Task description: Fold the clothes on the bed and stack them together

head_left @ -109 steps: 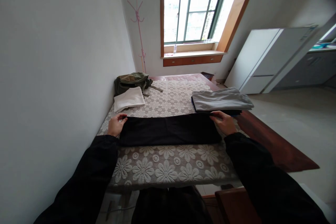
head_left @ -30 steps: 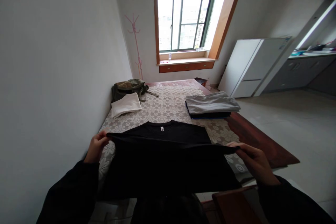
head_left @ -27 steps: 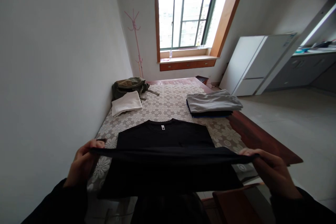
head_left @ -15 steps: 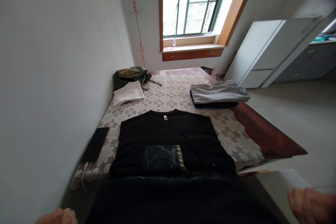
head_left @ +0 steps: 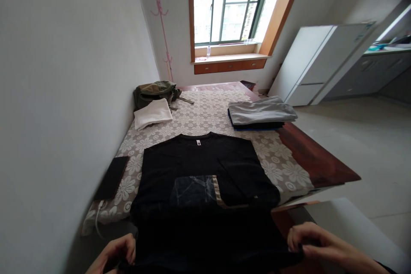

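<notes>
Chance of pulling shirt (head_left: 199, 158) off table (head_left: 316, 159) by tugging too hard, with near end held tight past the edge by left hand (head_left: 117, 251) and right hand (head_left: 317, 242).

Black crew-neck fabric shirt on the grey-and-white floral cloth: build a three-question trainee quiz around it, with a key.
1. True or false: the black crew-neck fabric shirt bears a small white rectangular label.
2. Which lies nearest the olive-green fabric backpack? A: grey folded garment; B: white folded cloth; C: black flat rectangular device.
3. What do the left hand and right hand both grip?

Key: 1. True. 2. B. 3. The near end of the shirt.
</notes>
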